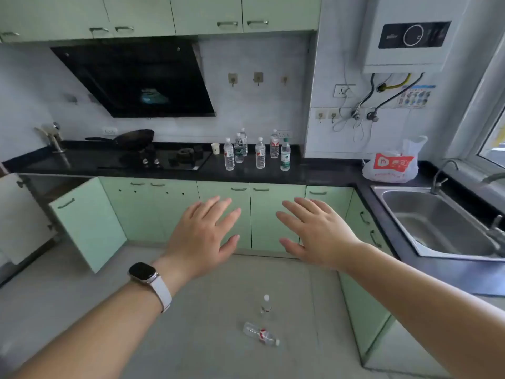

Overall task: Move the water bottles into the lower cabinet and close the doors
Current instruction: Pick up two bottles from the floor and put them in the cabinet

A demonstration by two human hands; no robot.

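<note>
Six water bottles (257, 153) stood on the black desk (314, 173) at 12 o'clock. On the open floor (207, 310) at 6 were an upright bottle (266, 305) and a toppled bottle (261, 333). A lower cabinet door (87, 222) hung open at 9. The left hand (202, 236) and right hand (317, 233) kept each grip spread, holding nothing.
</note>
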